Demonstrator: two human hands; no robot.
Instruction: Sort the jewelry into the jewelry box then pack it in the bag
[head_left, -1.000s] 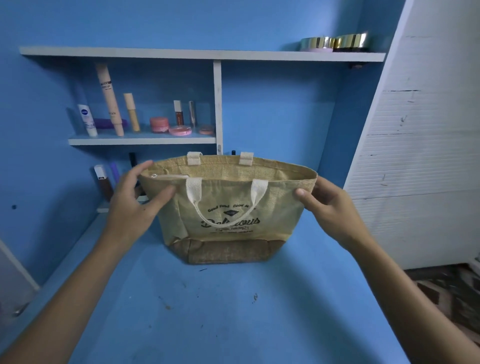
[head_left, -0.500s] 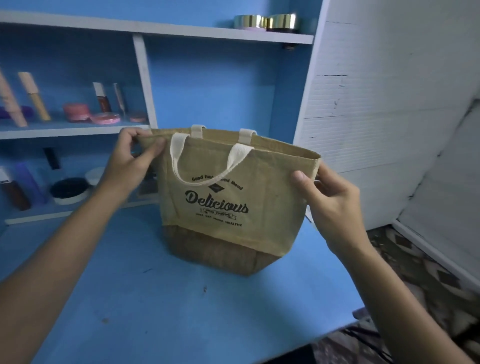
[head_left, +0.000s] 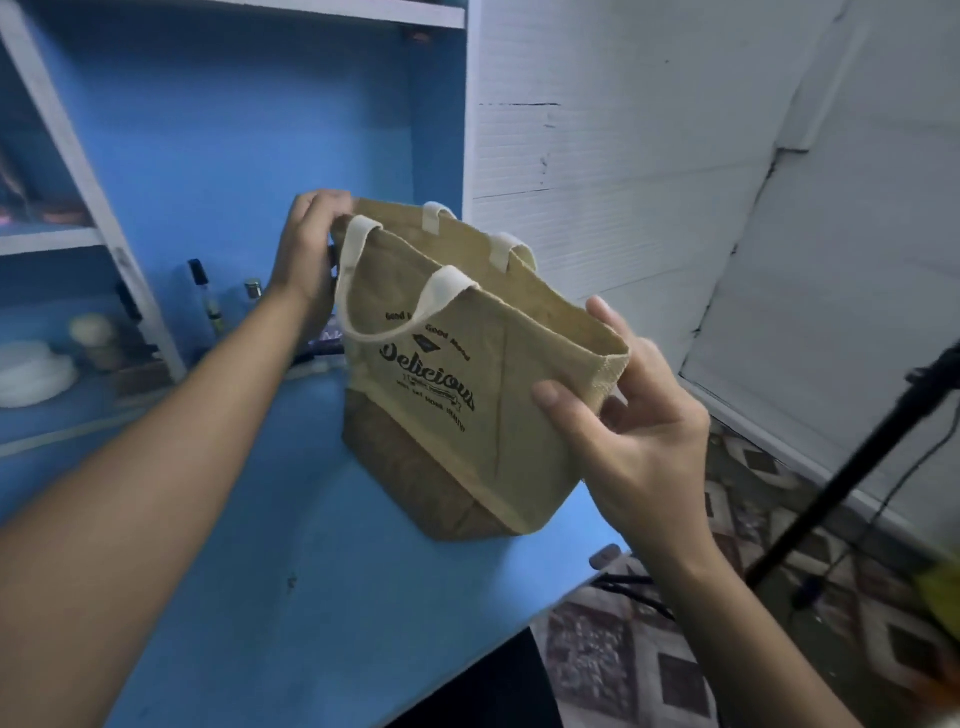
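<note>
Right hand, at 4 o'clock, pinches the near rim corner of the tan jute tote bag printed "Delicious". The bag stands tilted at centre on the blue tabletop. Left hand, at 10 o'clock, grips the far rim corner.

A home dressing corner is suggested. A blue tabletop is set against a blue wall, and white shelves are fixed above it. Small bottles and a white jar are kept behind the tabletop. A patterned floor is seen right of it.
</note>
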